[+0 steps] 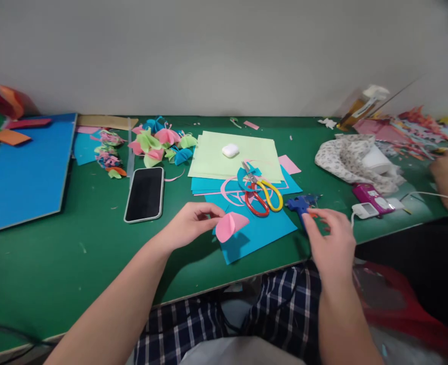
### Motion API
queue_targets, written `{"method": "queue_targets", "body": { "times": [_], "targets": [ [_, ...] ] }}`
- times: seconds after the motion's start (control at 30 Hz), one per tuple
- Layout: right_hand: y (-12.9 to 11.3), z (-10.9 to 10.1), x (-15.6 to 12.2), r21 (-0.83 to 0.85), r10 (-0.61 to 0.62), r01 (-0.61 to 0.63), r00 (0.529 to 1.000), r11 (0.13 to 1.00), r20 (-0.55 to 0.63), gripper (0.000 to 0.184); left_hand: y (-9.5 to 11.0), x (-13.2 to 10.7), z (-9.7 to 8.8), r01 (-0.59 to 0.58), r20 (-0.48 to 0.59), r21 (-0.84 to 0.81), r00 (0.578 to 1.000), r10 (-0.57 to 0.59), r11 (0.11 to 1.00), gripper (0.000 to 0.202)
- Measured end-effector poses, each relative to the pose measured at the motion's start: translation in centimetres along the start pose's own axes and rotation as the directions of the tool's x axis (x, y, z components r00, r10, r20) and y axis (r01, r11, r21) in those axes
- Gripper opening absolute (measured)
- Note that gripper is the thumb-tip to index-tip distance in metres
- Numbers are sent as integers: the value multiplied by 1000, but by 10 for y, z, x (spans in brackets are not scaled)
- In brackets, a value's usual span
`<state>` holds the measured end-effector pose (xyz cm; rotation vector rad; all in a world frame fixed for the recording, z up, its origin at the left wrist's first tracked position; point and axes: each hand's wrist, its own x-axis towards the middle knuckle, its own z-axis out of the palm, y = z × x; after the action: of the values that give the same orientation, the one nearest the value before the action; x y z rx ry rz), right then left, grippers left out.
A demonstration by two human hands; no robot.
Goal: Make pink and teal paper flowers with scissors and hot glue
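My left hand [191, 223] pinches a folded pink paper circle [231, 225] by its edge, above a blue paper sheet [262, 241]. At the table's front, my right hand [332, 238] has its thumb and fingers at the handle of a blue glue gun [299, 204]; the hand partly hides the handle. Between the hands and a little farther back lie scissors [262, 191] with one red and one yellow handle. They rest on blue paper and pink cut-out scraps. Behind them is a stack of pale green sheets [209, 154] with a white earbud case [230, 150] on top.
A phone [145, 194] lies left of my left hand, with folded paper flower pieces [159, 142] behind it. A blue board [30, 172] is at far left. On the right are a patterned cloth [338, 157], a purple device [372, 197] and another person's hand [447, 167].
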<state>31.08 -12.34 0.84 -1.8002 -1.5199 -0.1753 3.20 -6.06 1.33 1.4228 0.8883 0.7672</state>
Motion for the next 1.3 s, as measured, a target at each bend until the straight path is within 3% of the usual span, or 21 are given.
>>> {"method": "queue_targets", "body": {
  "times": [0.03,0.1,0.2,0.4,0.5,0.57,0.6,0.67,0.7,0.73,0.77,0.87,0.97,1.03,1.17,1.3],
  "targets": [
    [-20,-2,0,153,-77,65,994,986,76,20,1,0,1,-1,25,5,1000,1,1000,8],
    [-56,-2,0,410,-272,147,925,900,266,15,1,0,2,-8,69,1,998,8,1000,8],
    [-86,7,3,540,-347,112,867,834,357,9,0,-1,2,-16,108,-25,994,18,1000,7],
    [-81,22,9,568,-254,-158,777,808,576,10,-3,-2,0,-27,49,-58,998,30,998,4],
    [-81,26,12,576,-285,-179,730,798,622,9,-4,0,0,-34,14,-38,999,34,999,6],
    [-83,30,14,599,-331,-118,741,792,584,12,-6,1,2,-78,-117,59,990,84,995,11],
    [-85,33,15,599,-339,-80,762,796,551,13,-6,0,4,-121,-230,128,962,148,984,13],
    [-88,39,17,567,-328,0,815,824,477,12,-7,-2,8,-230,-453,300,820,351,926,18],
    [-90,42,17,539,-320,39,840,841,438,12,-8,-3,10,-277,-496,383,743,449,881,20],
    [-91,45,18,513,-315,73,858,856,405,12,-8,-5,12,-307,-492,458,695,525,834,22],
    [-92,47,18,495,-317,99,869,863,379,12,-9,-6,14,-311,-464,518,680,567,797,21],
    [-93,53,18,494,-325,121,878,861,351,10,-12,-6,19,-231,-435,572,728,529,787,16],
    [-90,56,17,534,-316,81,876,841,364,10,-14,-1,22,-175,-464,442,795,391,880,11],
    [-87,59,17,562,-308,40,867,826,391,12,-17,2,22,-153,-488,329,817,307,932,11],
    [-82,68,15,593,-264,-51,862,804,433,14,-21,5,21,-108,-564,222,797,218,969,14],
    [-75,73,21,614,-248,-125,839,779,485,13,-23,7,17,-95,-613,243,757,228,965,15]
  ]
}}
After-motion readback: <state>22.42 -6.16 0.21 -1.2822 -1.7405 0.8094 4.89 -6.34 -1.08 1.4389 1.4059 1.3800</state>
